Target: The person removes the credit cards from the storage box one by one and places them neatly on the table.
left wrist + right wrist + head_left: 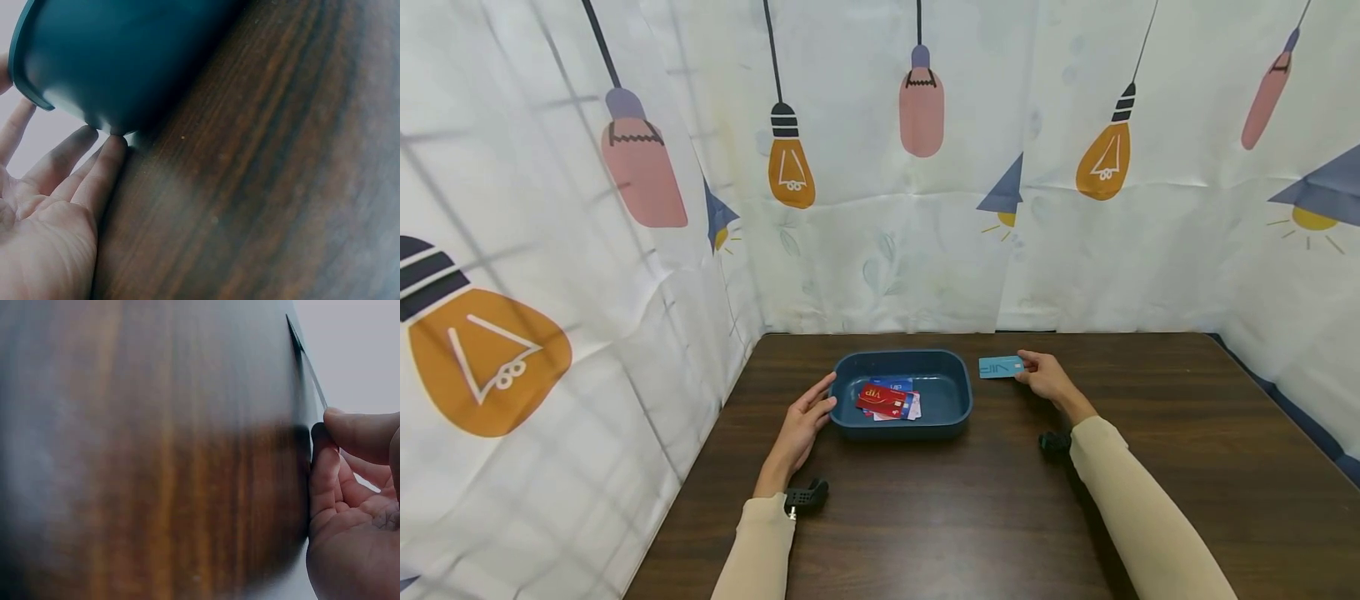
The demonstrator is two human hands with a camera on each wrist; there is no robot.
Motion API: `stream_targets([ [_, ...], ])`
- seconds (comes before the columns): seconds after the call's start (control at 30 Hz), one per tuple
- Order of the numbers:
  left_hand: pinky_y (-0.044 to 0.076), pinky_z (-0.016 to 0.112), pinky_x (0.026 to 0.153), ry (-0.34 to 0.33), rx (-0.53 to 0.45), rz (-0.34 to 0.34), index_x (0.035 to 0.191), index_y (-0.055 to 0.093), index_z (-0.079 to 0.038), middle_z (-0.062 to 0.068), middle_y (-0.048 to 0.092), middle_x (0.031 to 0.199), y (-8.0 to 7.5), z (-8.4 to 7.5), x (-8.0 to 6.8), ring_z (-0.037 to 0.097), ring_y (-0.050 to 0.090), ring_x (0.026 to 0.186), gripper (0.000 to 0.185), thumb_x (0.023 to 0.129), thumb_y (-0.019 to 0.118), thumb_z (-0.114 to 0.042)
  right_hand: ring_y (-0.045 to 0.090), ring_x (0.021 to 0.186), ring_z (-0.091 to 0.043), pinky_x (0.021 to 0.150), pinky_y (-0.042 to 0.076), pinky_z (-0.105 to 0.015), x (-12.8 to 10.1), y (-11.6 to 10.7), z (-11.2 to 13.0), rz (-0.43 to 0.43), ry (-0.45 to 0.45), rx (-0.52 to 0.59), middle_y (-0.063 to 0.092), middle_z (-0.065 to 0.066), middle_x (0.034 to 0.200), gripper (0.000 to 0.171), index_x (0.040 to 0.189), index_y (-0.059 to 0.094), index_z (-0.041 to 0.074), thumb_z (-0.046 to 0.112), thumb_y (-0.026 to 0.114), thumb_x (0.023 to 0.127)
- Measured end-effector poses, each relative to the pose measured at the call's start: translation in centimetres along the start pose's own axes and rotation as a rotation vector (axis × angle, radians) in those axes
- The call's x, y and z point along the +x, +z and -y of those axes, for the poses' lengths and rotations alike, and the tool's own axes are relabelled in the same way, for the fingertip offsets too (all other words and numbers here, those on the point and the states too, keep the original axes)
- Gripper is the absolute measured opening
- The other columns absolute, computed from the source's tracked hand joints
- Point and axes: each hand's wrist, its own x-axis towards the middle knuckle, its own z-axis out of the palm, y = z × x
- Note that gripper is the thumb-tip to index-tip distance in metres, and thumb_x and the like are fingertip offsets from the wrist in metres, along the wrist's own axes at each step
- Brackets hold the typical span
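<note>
A dark blue rectangular bin [940, 432] stands on the table and holds several cards, among them a red VIP card [882, 400] lying over a blue card [891, 383] and whitish ones. My left hand [797, 429] is at the bin's left side, fingers extended. In the left wrist view its fingertips [114, 145] touch the outer wall low down, near the tabletop. To the right of the bin, my right hand [1047, 377] pinches the right end of a light blue card [997, 367] between thumb and fingers. The right wrist view shows this card [314, 378] edge-on, tilted close over the table.
The dark wood table [925, 517] reaches back to a white curtain [880, 275] printed with bulbs and lamps. More curtain hangs along the left and right sides. Each wrist wears a dark strapped device [806, 497].
</note>
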Motion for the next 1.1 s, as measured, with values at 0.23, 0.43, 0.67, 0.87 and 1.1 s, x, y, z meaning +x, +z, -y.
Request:
stream_targets([
  [0.23, 0.05, 0.017, 0.098, 0.002, -0.004, -0.006, 0.155, 0.046, -0.019, 0.01, 0.041, 0.162, 0.0, 0.0, 0.0, 0.028, 0.041, 0.148, 0.051, 0.106, 0.057, -0.022, 0.041, 0.138, -0.05, 0.111, 0.04, -0.061, 0.7, -0.3, 0.3, 0.027, -0.009, -0.053, 0.04, -0.037, 0.15, 0.058, 0.156, 0.032, -0.008, 0.005, 0.054, 0.104],
  [0.43, 0.049, 0.017, 0.099, 0.005, -0.003, -0.003, 0.155, 0.046, -0.019, 0.009, 0.04, 0.163, 0.1, 0.1, 0.0, 0.028, 0.04, 0.148, 0.05, 0.106, 0.057, -0.021, 0.042, 0.137, -0.049, 0.112, 0.039, -0.06, 1.6, -0.7, 0.2, 0.038, -0.001, -0.083, 0.042, -0.036, 0.149, 0.058, 0.156, 0.033, -0.008, 0.005, 0.055, 0.104],
  [0.67, 0.049, 0.018, 0.1, 0.009, -0.002, -0.004, 0.155, 0.046, -0.018, 0.01, 0.039, 0.163, 0.1, 0.1, -0.1, 0.028, 0.039, 0.148, 0.05, 0.106, 0.056, -0.019, 0.049, 0.129, -0.048, 0.105, 0.045, -0.057, 2.4, -0.8, 0.1, 0.028, 0.0, -0.122, 0.049, -0.037, 0.141, 0.057, 0.153, 0.037, -0.009, 0.005, 0.058, 0.102],
  [0.87, 0.05, 0.017, 0.099, 0.014, -0.01, 0.003, 0.155, 0.046, -0.017, 0.012, 0.039, 0.163, 0.0, 0.2, -0.1, 0.029, 0.039, 0.149, 0.049, 0.107, 0.053, -0.016, 0.05, 0.125, -0.047, 0.101, 0.046, -0.056, 2.7, -0.7, 0.2, 0.024, 0.006, -0.128, 0.05, -0.036, 0.138, 0.057, 0.154, 0.037, -0.008, 0.006, 0.058, 0.102],
  [1.1, 0.048, 0.016, 0.099, 0.026, 0.009, 0.006, 0.156, 0.045, -0.017, 0.008, 0.034, 0.166, 0.1, 0.2, -0.2, 0.027, 0.033, 0.152, 0.052, 0.106, 0.057, -0.022, 0.045, 0.134, -0.051, 0.109, 0.042, -0.061, 2.8, -0.7, 0.5, 0.039, 0.023, -0.135, 0.045, -0.038, 0.145, 0.057, 0.156, 0.034, -0.004, 0.007, 0.055, 0.104],
])
